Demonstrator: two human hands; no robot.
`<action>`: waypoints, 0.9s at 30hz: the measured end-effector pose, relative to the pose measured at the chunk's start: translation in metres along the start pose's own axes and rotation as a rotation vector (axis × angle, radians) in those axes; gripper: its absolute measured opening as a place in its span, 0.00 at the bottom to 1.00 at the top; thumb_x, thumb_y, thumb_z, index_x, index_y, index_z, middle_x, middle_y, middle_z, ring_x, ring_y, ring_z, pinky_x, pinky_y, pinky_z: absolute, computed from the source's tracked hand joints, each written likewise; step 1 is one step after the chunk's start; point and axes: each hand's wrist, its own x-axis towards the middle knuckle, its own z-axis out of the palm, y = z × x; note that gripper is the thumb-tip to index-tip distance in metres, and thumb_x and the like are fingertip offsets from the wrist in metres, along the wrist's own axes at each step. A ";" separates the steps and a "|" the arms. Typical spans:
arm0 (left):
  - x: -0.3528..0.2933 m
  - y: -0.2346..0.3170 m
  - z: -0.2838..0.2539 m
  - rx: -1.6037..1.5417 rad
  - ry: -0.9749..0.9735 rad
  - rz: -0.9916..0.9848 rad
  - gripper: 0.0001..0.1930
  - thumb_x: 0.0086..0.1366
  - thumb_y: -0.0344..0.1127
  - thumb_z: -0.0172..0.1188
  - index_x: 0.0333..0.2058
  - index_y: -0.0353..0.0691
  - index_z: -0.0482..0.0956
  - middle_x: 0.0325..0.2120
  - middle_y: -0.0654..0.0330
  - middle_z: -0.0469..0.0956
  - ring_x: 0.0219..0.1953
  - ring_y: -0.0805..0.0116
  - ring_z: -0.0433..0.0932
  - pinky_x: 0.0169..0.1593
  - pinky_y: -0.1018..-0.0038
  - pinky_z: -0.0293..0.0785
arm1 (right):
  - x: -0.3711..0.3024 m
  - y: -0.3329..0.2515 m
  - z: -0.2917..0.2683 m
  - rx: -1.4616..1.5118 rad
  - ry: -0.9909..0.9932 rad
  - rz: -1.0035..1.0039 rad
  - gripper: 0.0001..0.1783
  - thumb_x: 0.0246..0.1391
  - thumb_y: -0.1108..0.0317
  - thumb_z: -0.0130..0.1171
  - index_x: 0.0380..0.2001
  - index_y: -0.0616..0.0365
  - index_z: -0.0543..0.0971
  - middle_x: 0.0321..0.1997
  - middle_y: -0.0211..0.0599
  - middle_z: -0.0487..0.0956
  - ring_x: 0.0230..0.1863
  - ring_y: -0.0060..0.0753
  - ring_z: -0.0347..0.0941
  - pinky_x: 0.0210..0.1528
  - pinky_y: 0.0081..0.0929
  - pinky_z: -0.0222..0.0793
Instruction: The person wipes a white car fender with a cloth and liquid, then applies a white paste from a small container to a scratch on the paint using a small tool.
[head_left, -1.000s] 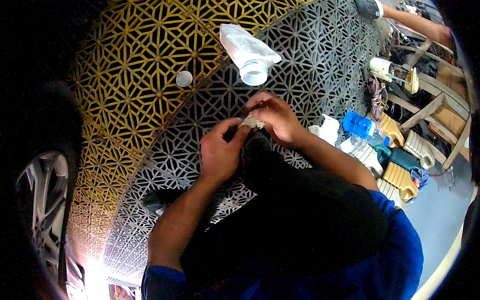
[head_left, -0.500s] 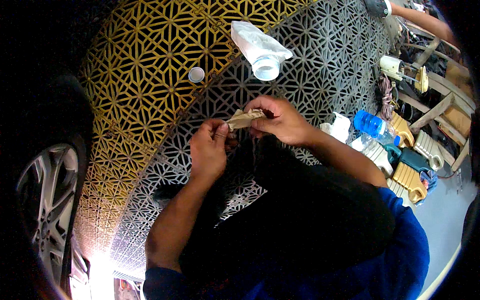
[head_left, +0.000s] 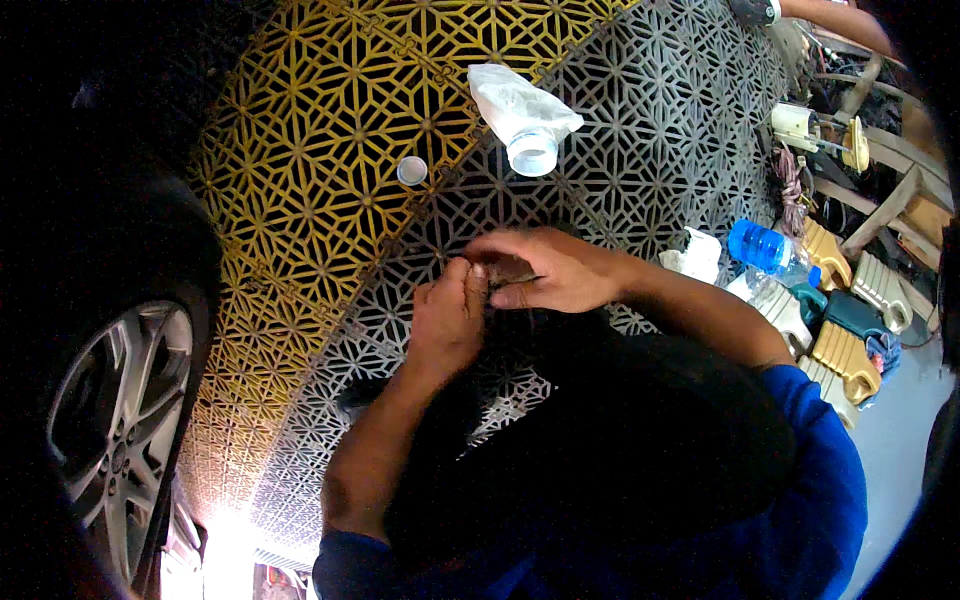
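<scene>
My left hand is closed, thumb and fingers pressed together at the tips. Whatever it pinches is hidden or too small to make out. Over those fingertips reaches my right hand, slightly blurred, its fingers curved and the thumb apart from them. No object shows in the gap between its thumb and fingers. Beyond the hands, a translucent white plastic bottle or bag-like container lies with its round mouth toward me. A small white cap rests on the floor to its left.
Yellow and grey lattice floor tiles spread below. A car wheel stands at left. At right are a blue-labelled bottle, crumpled white paper, tan jugs, a dark green jug and a wooden frame. Another person's arm shows top right.
The crumpled tan piece held between both hands is no longer visible. My right hand has turned over the left fingertips, and its thumb has parted from its fingers. The view has shifted slightly.
</scene>
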 end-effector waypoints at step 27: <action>0.020 -0.014 -0.001 0.103 0.311 0.021 0.16 0.76 0.40 0.54 0.32 0.32 0.75 0.26 0.47 0.74 0.29 0.51 0.76 0.34 0.60 0.69 | 0.026 0.011 0.012 0.274 0.112 0.221 0.16 0.65 0.65 0.62 0.49 0.66 0.77 0.31 0.31 0.77 0.32 0.21 0.73 0.35 0.25 0.71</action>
